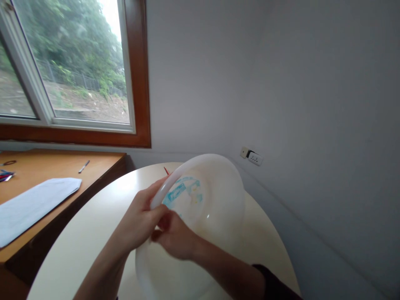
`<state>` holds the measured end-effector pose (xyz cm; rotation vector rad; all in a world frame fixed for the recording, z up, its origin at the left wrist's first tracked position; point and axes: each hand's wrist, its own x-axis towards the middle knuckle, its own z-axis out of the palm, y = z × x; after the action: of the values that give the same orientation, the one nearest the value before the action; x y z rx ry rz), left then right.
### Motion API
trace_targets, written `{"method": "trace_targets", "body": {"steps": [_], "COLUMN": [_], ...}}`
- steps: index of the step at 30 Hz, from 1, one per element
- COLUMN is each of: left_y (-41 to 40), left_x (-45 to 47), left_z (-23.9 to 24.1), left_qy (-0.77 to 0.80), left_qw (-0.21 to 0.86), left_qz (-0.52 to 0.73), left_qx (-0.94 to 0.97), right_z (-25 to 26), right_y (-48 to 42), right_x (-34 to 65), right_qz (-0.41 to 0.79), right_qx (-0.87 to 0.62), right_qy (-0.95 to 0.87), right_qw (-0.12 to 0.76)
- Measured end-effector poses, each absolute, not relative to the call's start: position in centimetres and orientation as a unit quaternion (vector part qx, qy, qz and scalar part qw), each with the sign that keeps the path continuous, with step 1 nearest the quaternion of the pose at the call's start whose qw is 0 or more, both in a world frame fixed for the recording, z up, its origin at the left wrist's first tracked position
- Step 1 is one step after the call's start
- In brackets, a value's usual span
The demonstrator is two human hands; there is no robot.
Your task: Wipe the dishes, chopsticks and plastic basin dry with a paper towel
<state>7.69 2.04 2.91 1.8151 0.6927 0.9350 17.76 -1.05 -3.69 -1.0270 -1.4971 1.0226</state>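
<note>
A large, translucent white plastic basin [223, 200] is tipped up on its side over the round white table [106, 216], its mouth turned toward me. Blue printed patches show at its bottom. My left hand [142, 212] is closed on the left part of the rim, thumb on the inner side and fingers behind the outer wall. Close beside that thumb, my right hand [178, 235] is curled against the same rim from inside the mouth. Its fingertips are partly hidden, and I cannot make out anything small between them. Behind the rim the tip of a thin red stick [166, 171] shows.
A wooden desk [106, 164] stands at the left with a pale flat sheet or bag [40, 200], a pen [84, 166] and dark scissor-like handles [8, 163]. Beyond are a wood-framed window [139, 75] and grey walls with a socket [255, 158].
</note>
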Motion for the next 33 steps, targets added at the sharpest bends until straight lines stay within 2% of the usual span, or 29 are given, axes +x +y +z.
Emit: {"method": "trace_targets", "body": {"steps": [3, 7, 11, 14, 18, 22, 29, 33], "left_y": [2.1, 2.1, 2.0, 2.0, 2.0, 2.0, 1.7, 1.6], "left_x": [7.4, 7.0, 6.8, 6.8, 7.1, 7.4, 7.4, 7.6], "left_z": [3.1, 3.3, 3.3, 3.3, 3.2, 2.8, 2.9, 2.9], "left_qy": [0.281, 0.274, 0.27, 0.271, 0.27, 0.263, 0.258, 0.274], "left_qw": [0.437, 0.439, 0.434, 0.429, 0.425, 0.412, 0.43, 0.431], "left_qz": [0.387, 0.372, 0.362, 0.363, 0.358, 0.365, 0.351, 0.356], "left_qx": [0.762, 0.771, 0.78, 0.782, 0.786, 0.793, 0.791, 0.782], "right_z": [-0.9, 0.8, -0.7, -3.7, -6.1, -4.3, -0.5, -0.8], "right_y": [1.1, 1.8, 0.3, -1.4, -2.7, -2.6, -0.5, 0.3], "right_x": [19.6, 24.5, 29.9, 32.3, 33.2, 32.9, 29.0, 25.2], "right_qz": [0.503, 0.501, 0.482, 0.467, 0.462, 0.459, 0.434, 0.377], "right_qx": [-0.306, -0.227, -0.199, -0.203, -0.209, -0.21, -0.262, -0.324], "right_qy": [-0.538, -0.42, -0.254, -0.143, -0.086, -0.13, -0.336, -0.501], "right_qw": [0.603, 0.722, 0.815, 0.849, 0.858, 0.854, 0.794, 0.708]}}
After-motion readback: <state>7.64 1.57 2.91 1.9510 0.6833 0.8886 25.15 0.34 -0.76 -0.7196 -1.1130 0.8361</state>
